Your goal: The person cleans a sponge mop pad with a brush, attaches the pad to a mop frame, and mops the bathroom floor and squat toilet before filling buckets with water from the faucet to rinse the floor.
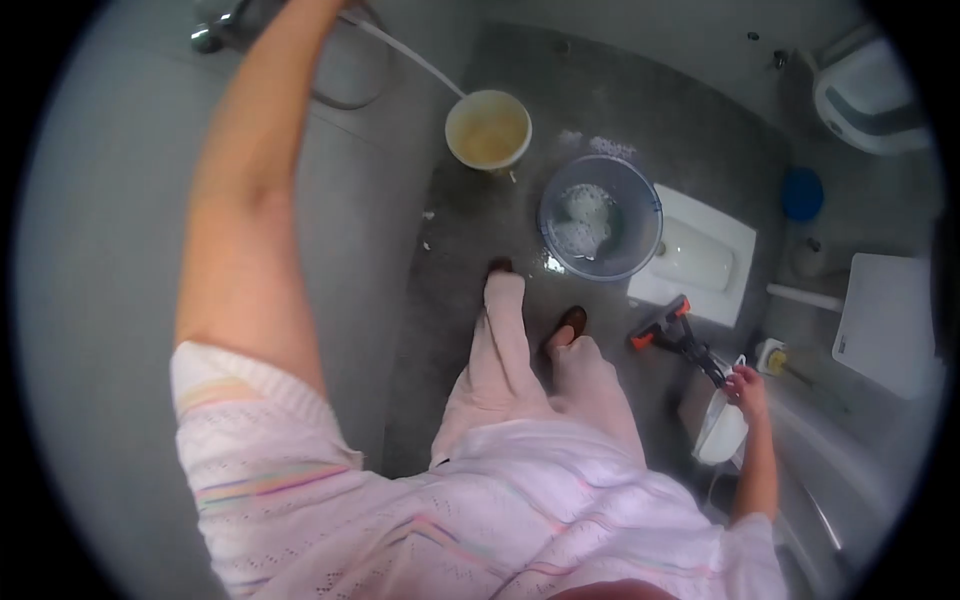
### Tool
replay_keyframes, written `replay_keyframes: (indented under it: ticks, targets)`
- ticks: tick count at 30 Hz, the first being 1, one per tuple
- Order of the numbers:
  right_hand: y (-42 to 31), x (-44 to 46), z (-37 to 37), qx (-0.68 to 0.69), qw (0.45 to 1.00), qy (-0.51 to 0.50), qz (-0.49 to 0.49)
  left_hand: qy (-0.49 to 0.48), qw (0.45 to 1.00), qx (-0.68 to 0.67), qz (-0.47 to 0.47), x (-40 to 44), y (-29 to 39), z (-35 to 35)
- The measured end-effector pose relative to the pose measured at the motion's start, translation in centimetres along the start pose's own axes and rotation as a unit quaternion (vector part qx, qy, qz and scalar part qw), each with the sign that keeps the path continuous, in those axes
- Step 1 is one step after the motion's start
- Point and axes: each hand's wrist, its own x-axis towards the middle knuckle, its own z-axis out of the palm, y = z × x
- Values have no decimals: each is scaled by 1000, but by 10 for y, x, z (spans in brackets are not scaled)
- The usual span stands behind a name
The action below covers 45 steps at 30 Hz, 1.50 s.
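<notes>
My left arm stretches along the grey wall to the top edge, where my left hand [325, 4] is mostly cut off. From it a slim white handle runs down to a round white dipper [490, 130] with a yellowish inside. A large grey-blue bucket [601, 217] with foamy water stands near the dipper. At the lower right, the fingers of my right hand [744, 388] are bent beside a small white loop and above a white container [721, 430]. What they grip is too small to tell. A dark tool with orange ends [685, 338] lies close to these fingers.
A white squat toilet [700, 258] lies right of the bucket, with foam on the wet floor [465, 215] around. A chrome faucet [207, 38] is on the left wall. A blue container [802, 194], a washbasin [870, 100] and a white panel [885, 325] stand at the right.
</notes>
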Motion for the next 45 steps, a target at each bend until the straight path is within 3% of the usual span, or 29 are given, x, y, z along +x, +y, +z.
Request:
replay_keyframes:
  ticks: [3, 5, 7, 9, 11, 13, 17, 20, 22, 25, 28, 31, 32, 34, 36, 38, 40, 43, 45]
  targets:
    - [-36, 13, 25, -18, 999, 7, 38, -248, 954, 125, 109, 13, 7, -13]
    - [-49, 13, 47, -17, 998, 11, 59, -222, 946, 173, 159, -7, 16, -18]
    - [-36, 18, 73, 34, 996, -5, 88, -169, 970, 58, 162, -20, 22, -9]
    - [-41, 25, 107, -48, 997, -34, 57, 2, 974, -72, 217, -27, 40, 31]
    - [-69, 27, 145, -92, 993, -52, 61, -2, 938, -237, 253, -48, 79, 62]
    - [-78, 39, 171, -96, 992, -80, 36, -112, 877, -390, 257, -79, 135, 85]
    - [-110, 60, 219, -36, 992, -115, 25, -369, 786, -422, 261, -168, 239, 142]
    - [-116, 94, 246, -32, 987, -153, 27, -511, 698, -460, 199, -216, 306, 154]
    - [-93, 135, 259, -44, 988, -147, 29, -543, 646, -524, 117, -247, 353, 162]
    - [-74, 183, 284, -28, 993, -116, 21, -581, 609, -539, -1, -271, 414, 168]
    - [-60, 187, 276, -2, 992, -123, 15, -577, 578, -561, -134, -307, 466, 179]
    - [-18, 181, 250, -38, 995, -96, 3, -567, 635, -510, -120, -324, 489, 186]
    - [3, 176, 226, -61, 995, -75, -7, -570, 591, -550, -149, -337, 496, 197]
    - [46, 165, 167, -123, 989, -40, 72, -559, 505, -625, -205, -361, 508, 229]
    - [94, 147, 110, -196, 978, 20, 72, -549, 565, -578, -213, -346, 503, 227]
    - [126, 128, 71, -104, 989, 40, 98, -523, 613, -548, -225, -335, 503, 225]
    - [132, 103, 61, -31, 986, 66, 147, -512, 580, -582, -252, -341, 508, 240]
    - [150, 77, 74, 13, 977, 14, 214, -522, 567, -586, -252, -323, 504, 226]
    - [146, 61, 105, 16, 967, -16, 253, -518, 515, -620, -285, -327, 506, 237]
